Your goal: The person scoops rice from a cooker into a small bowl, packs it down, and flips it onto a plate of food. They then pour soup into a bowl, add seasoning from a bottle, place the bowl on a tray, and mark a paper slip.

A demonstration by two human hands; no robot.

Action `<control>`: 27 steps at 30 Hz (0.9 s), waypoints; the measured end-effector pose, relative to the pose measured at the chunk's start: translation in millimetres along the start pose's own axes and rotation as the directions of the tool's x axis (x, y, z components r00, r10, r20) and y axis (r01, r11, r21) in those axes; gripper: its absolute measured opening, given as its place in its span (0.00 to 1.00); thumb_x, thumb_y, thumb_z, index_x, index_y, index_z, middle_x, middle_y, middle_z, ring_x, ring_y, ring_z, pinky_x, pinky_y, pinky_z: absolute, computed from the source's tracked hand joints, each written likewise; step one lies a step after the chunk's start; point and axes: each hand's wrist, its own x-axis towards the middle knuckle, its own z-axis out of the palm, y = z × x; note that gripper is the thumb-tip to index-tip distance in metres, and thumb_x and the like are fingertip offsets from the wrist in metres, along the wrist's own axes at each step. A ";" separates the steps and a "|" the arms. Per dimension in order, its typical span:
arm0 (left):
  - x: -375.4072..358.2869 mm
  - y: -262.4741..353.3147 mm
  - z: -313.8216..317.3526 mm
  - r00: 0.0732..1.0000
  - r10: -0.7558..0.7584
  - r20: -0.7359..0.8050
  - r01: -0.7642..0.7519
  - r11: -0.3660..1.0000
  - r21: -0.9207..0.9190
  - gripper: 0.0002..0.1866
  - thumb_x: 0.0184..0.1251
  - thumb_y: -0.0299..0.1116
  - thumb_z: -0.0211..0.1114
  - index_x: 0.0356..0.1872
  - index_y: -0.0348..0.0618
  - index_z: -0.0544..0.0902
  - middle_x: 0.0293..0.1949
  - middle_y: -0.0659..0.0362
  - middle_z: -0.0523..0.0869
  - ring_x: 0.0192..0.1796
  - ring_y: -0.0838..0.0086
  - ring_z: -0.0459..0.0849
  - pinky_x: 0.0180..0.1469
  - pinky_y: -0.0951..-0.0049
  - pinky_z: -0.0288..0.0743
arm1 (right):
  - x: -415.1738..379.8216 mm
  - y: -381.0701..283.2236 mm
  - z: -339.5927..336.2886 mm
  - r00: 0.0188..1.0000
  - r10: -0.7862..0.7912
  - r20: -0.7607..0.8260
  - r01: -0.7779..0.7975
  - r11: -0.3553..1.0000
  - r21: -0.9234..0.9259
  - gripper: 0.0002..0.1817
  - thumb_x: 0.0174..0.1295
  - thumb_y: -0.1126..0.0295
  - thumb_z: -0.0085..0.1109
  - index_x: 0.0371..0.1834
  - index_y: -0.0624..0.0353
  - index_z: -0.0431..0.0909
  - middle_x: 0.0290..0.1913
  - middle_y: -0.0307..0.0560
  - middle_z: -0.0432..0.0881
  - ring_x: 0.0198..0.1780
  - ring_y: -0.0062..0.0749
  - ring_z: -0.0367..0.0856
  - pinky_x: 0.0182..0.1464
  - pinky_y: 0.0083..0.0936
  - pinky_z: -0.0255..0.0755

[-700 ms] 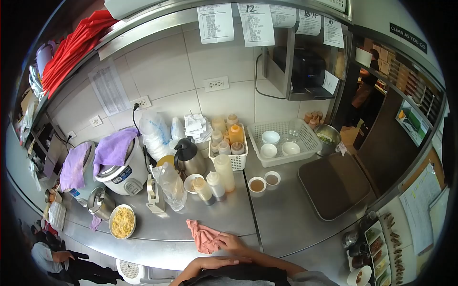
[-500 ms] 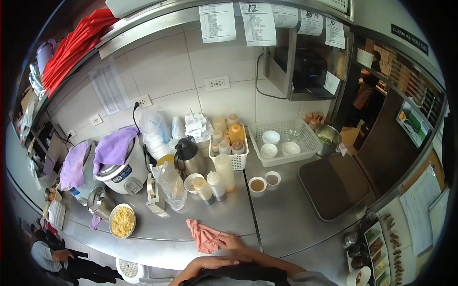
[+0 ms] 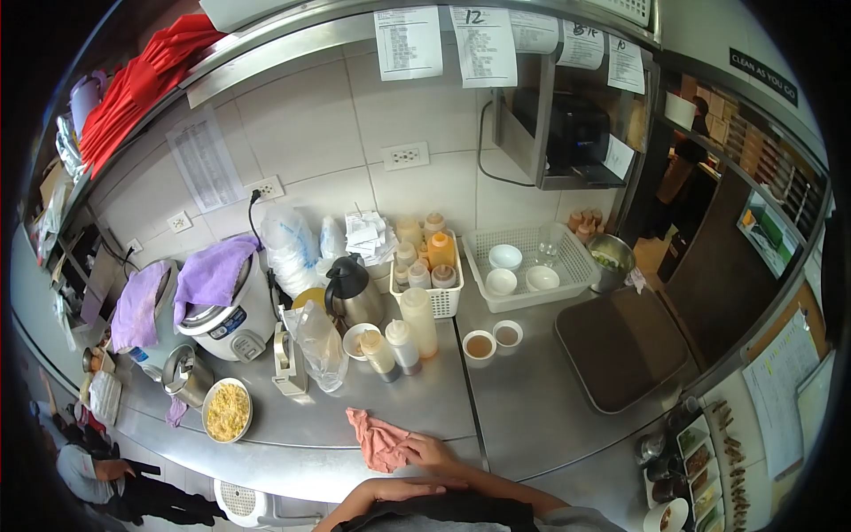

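Observation:
A pink cloth (image 3: 379, 441) lies crumpled near the front edge of the steel counter. My right hand (image 3: 432, 454) rests on the counter at the cloth's right side, its fingers loosely extended and touching the cloth's edge. Closer to my body, my left hand (image 3: 412, 488) lies flat with its fingers stretched out towards my right forearm, holding nothing. To the left sits a white bowl of yellow shredded food (image 3: 228, 411). Beyond the cloth stand squeeze bottles (image 3: 403, 347) and a clear plastic bag (image 3: 319, 348).
Two small cups of brown sauce (image 3: 480, 346) stand right of the bottles. Behind are a bottle basket (image 3: 444, 304), a bowl tray (image 3: 532, 296) and a steel jug (image 3: 358, 297). A dark tray (image 3: 620, 350) lies right; a rice cooker (image 3: 232, 330) stands left. People (image 3: 84, 470) are at lower left.
The view has shifted very slightly. At the lower left, a person's raised arm now shows behind the other person. My hands and the cloth have stayed in place.

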 end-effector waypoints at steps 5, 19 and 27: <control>0.2 -2.0 1.1 0.999 -0.015 -0.036 0.016 1.000 0.019 0.28 0.79 0.47 0.42 0.72 0.40 0.62 0.73 0.54 0.61 0.76 0.68 0.53 0.76 0.69 0.43 | 5.4 -15.6 -5.5 0.996 -0.033 -0.080 0.037 0.998 0.046 0.15 0.64 0.64 0.56 0.52 0.56 0.77 0.46 0.48 0.83 0.43 0.46 0.81 0.49 0.35 0.75; -50.5 -51.7 9.6 0.960 0.112 -0.258 -0.109 0.994 0.029 0.28 0.78 0.49 0.46 0.68 0.39 0.68 0.69 0.52 0.68 0.73 0.66 0.61 0.74 0.70 0.48 | 46.1 -21.1 48.3 0.990 -0.073 0.121 0.108 0.945 -0.309 0.15 0.60 0.63 0.60 0.49 0.55 0.78 0.50 0.50 0.76 0.52 0.50 0.74 0.54 0.41 0.68; -163.6 -58.0 18.0 0.845 0.047 -0.532 -0.061 0.998 -0.008 0.29 0.77 0.50 0.48 0.67 0.38 0.69 0.64 0.51 0.75 0.67 0.66 0.71 0.69 0.69 0.59 | 111.7 -42.5 21.5 0.903 0.311 0.295 -0.158 0.881 -0.446 0.15 0.63 0.59 0.58 0.44 0.58 0.81 0.41 0.55 0.81 0.44 0.53 0.79 0.47 0.43 0.71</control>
